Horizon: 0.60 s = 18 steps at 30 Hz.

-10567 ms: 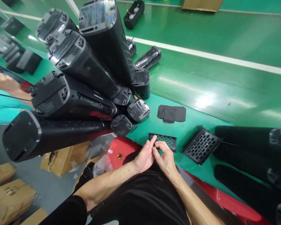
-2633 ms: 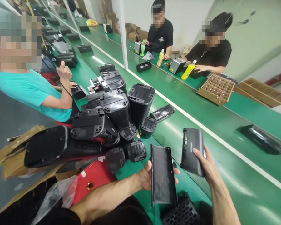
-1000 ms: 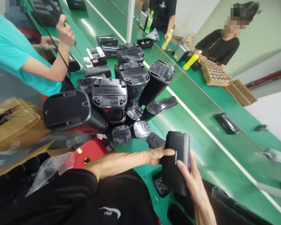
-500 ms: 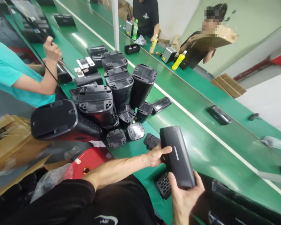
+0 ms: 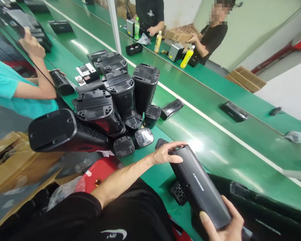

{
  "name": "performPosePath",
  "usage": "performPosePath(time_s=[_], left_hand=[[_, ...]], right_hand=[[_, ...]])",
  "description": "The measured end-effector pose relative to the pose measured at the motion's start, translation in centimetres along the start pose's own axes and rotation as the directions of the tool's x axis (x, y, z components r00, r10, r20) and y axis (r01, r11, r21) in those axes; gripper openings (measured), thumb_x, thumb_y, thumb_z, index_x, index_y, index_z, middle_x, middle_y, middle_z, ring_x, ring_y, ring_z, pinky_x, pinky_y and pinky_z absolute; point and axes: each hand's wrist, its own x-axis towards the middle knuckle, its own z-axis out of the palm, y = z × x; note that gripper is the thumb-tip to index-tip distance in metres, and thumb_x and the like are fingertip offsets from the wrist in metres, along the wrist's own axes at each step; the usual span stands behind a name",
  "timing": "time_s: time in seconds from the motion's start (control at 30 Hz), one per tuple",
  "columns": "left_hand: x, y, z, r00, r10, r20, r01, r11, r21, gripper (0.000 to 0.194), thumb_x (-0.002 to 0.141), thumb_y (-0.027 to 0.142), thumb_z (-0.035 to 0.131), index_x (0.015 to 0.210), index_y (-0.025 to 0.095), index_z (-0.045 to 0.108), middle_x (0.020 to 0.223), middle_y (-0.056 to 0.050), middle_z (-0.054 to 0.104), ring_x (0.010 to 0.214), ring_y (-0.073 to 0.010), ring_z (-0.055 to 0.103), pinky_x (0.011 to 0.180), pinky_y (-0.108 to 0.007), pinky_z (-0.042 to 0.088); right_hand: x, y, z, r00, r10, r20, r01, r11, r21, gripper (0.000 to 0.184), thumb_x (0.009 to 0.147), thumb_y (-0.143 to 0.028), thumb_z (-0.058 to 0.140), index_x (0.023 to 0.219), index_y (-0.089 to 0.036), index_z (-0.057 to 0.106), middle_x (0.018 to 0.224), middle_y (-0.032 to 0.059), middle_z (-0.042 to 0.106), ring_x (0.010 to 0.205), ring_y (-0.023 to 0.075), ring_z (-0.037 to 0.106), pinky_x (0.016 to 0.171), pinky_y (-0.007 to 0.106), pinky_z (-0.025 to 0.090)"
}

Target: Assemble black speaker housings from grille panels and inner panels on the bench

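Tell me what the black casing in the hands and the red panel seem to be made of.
The black casing looks like moulded plastic with a satin finish, going by its soft sheen and curved shell; coated metal remains possible. The red panel looks like glossy plastic, with a bright shine around a gold-coloured ring; painted metal could look the same.

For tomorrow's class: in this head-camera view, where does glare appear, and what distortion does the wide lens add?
In the head view, a bright glare lies on the green conveyor belt just past the left hand; the wide lens slants the white post and makes the near end of the black casing look enlarged.
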Motion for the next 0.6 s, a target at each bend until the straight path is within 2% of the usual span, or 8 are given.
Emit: performPosePath(time_s=[0.17, 0.23, 0.3, 0.37, 0.43, 0.47, 0.53, 0.6], left_hand=[[0.3, -0.9, 0.4, 0.996, 0.019, -0.084, -0.017, 1.000, 0.024, 0.063, 0.074, 0.046, 0.083, 0.132, 0.024, 0.073, 0.133, -0.009, 0.067, 0.129, -0.0358, 0.057, 0.116, -0.047, 0.041], [0.0, -1.4, 1.3, 0.980, -0.009, -0.200, 0.000, 0.999, -0.045, 0.065, 0.076, 0.049, 0.082, 0.134, 0.023, 0.070, 0.137, -0.010, 0.065, 0.131, -0.0344, 0.056, 0.116, -0.045, 0.042], [-0.7, -2.2, 3.2, 0.923, -0.100, -0.371, 0.035, 0.983, -0.178, 0.079, 0.074, 0.052, 0.084, 0.145, 0.027, 0.060, 0.148, -0.011, 0.057, 0.130, -0.0326, 0.058, 0.109, -0.044, 0.047], [-1.6, -3.1, 5.5, 0.875, -0.235, -0.424, 0.079, 0.932, -0.353, 0.105, 0.070, 0.050, 0.090, 0.159, 0.037, 0.037, 0.157, -0.011, 0.048, 0.124, -0.0304, 0.061, 0.100, -0.044, 0.054], [-2.3, -3.9, 7.3, 0.879, -0.306, -0.366, 0.089, 0.860, -0.503, 0.119, 0.067, 0.044, 0.093, 0.163, 0.042, 0.023, 0.155, -0.010, 0.051, 0.119, -0.0281, 0.065, 0.097, -0.043, 0.055], [-2.5, -4.1, 7.6, 0.885, -0.326, -0.332, 0.094, 0.824, -0.558, 0.114, 0.068, 0.045, 0.092, 0.162, 0.038, 0.028, 0.149, -0.011, 0.057, 0.117, -0.0274, 0.066, 0.098, -0.042, 0.055], [-2.6, -4.3, 7.0, 0.904, -0.369, -0.215, 0.155, 0.753, -0.640, 0.089, 0.075, 0.058, 0.083, 0.151, 0.024, 0.050, 0.133, -0.013, 0.069, 0.112, -0.0279, 0.069, 0.099, -0.041, 0.055], [-2.6, -4.2, 5.1, 0.905, -0.421, 0.067, 0.367, 0.689, -0.625, 0.076, 0.083, 0.071, 0.065, 0.134, 0.015, 0.066, 0.120, -0.015, 0.074, 0.102, -0.0284, 0.072, 0.091, -0.043, 0.058]], right_hand=[[0.3, 0.9, 0.7, 0.998, 0.059, 0.006, -0.059, 0.996, 0.064, 0.098, 0.075, -0.068, 0.076, 0.152, -0.020, 0.040, 0.147, 0.0154, 0.049, 0.129, 0.0406, 0.053, 0.109, 0.055, 0.044], [0.7, 0.7, 1.3, 0.998, 0.059, -0.014, -0.057, 0.993, 0.099, 0.097, 0.075, -0.067, 0.077, 0.152, -0.020, 0.041, 0.149, 0.0157, 0.048, 0.131, 0.0411, 0.052, 0.110, 0.056, 0.043], [0.9, 0.3, 2.1, 0.996, 0.064, -0.056, -0.057, 0.992, 0.116, 0.098, 0.075, -0.066, 0.078, 0.153, -0.020, 0.041, 0.152, 0.0163, 0.046, 0.131, 0.0412, 0.052, 0.110, 0.056, 0.044], [0.6, -0.2, 3.0, 0.991, 0.058, -0.124, -0.047, 0.995, 0.092, 0.099, 0.074, -0.063, 0.081, 0.154, -0.020, 0.041, 0.151, 0.0169, 0.047, 0.131, 0.0409, 0.053, 0.107, 0.055, 0.047], [0.0, -0.6, 3.5, 0.989, 0.001, -0.149, 0.010, 0.997, 0.076, 0.097, 0.074, -0.061, 0.082, 0.154, -0.022, 0.043, 0.154, 0.0177, 0.044, 0.133, 0.0421, 0.050, 0.103, 0.054, 0.051], [-0.4, -0.6, 3.5, 0.994, -0.037, -0.103, 0.048, 0.994, 0.100, 0.094, 0.075, -0.059, 0.082, 0.153, -0.024, 0.044, 0.157, 0.0175, 0.041, 0.136, 0.0425, 0.049, 0.100, 0.053, 0.053], [-0.6, -0.3, 2.7, 0.992, -0.107, 0.065, 0.089, 0.968, 0.234, 0.083, 0.082, -0.053, 0.078, 0.154, -0.029, 0.044, 0.161, 0.0166, 0.038, 0.137, 0.0406, 0.051, 0.097, 0.051, 0.056], [0.3, 0.5, 1.5, 0.976, -0.133, 0.172, 0.068, 0.937, 0.342, 0.078, 0.088, -0.046, 0.075, 0.156, -0.032, 0.041, 0.160, 0.0156, 0.042, 0.135, 0.0373, 0.056, 0.102, 0.052, 0.054]])
